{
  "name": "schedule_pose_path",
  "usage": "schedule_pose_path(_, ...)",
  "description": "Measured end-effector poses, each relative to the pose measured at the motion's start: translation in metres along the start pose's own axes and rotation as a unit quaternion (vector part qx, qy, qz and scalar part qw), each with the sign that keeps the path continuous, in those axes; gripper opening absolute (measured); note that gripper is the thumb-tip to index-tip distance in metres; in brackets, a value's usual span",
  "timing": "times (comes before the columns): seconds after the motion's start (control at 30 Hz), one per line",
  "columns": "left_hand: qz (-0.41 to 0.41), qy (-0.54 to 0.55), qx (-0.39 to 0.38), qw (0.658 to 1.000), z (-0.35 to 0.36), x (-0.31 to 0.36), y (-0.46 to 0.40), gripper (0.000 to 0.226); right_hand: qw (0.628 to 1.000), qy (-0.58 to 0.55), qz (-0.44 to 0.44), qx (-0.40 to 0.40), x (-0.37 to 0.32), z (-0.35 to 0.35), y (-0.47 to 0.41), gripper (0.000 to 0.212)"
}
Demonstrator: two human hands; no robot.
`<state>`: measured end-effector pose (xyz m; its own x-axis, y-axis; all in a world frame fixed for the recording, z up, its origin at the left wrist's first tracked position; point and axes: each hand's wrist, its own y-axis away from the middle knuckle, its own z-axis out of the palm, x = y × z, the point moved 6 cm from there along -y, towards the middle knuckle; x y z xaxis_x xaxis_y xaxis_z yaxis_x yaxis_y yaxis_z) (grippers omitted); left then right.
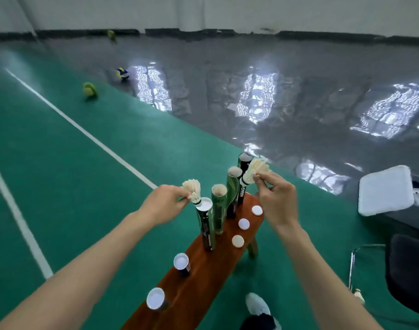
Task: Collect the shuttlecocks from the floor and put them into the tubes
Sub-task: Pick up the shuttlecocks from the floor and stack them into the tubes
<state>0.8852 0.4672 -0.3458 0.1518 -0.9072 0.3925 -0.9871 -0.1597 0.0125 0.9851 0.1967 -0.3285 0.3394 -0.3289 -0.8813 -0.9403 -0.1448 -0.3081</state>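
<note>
A narrow reddish-brown wooden table (203,277) runs from near to far over the green court floor (84,175). The left hand (164,202) pinches a white feathered shuttlecock (192,189) by its skirt, its banded cork tip touching the open rim of a tall dark cardboard tube (205,222) standing upright on the table. The right hand (276,198) pinches a second white feathered shuttlecock (253,171), cork down, at the mouth of a black tube with white lettering (241,194) farther along. Between these stand two glossy green tubes (219,211), both open. Three round white plastic caps (244,223) lie flat on the table's right side. Two tubes with white mouths (182,264) stand nearer the camera. At far left, blurred yellow-green balls (89,89) rest on the floor. To the right sits a white padded square cushion (385,190).
</note>
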Motion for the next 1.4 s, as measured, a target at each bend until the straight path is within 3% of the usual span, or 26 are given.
schedule_pose_path(0.27, -0.152, 0.005, -0.023, 0.988, 0.082, 0.018, -0.107, 0.023, 0.995, -0.042, 0.037, -0.083, 0.093, 0.039, -0.118, 0.019)
schedule_pose_path(0.6, -0.271, -0.076, -0.124, 0.951, 0.161, 0.018, -0.182, 0.034, 0.978, -0.062, 0.054, -0.193, 0.152, 0.074, -0.170, 0.018)
schedule_pose_path(0.8, -0.324, -0.035, -0.239, 0.915, 0.201, 0.019, -0.195, 0.010, 0.970, -0.077, 0.061, -0.223, 0.165, 0.077, -0.177, 0.018)
schedule_pose_path(0.83, -0.330, -0.025, -0.248, 0.911, 0.206, 0.020, -0.196, 0.002, 0.971, -0.078, 0.055, -0.220, 0.167, 0.075, -0.177, 0.018)
schedule_pose_path(0.93, -0.344, -0.013, -0.250, 0.905, 0.217, 0.021, -0.201, 0.020, 0.969, -0.084, 0.058, -0.223, 0.175, 0.073, -0.176, 0.018)
schedule_pose_path(1.2, -0.369, 0.011, -0.279, 0.886, 0.235, 0.020, -0.201, 0.016, 0.967, -0.073, 0.066, -0.234, 0.186, 0.064, -0.174, 0.018)
schedule_pose_path(1.4, -0.367, 0.005, -0.266, 0.891, 0.234, 0.019, -0.197, 0.016, 0.967, -0.057, 0.041, -0.247, 0.184, 0.066, -0.174, 0.018)
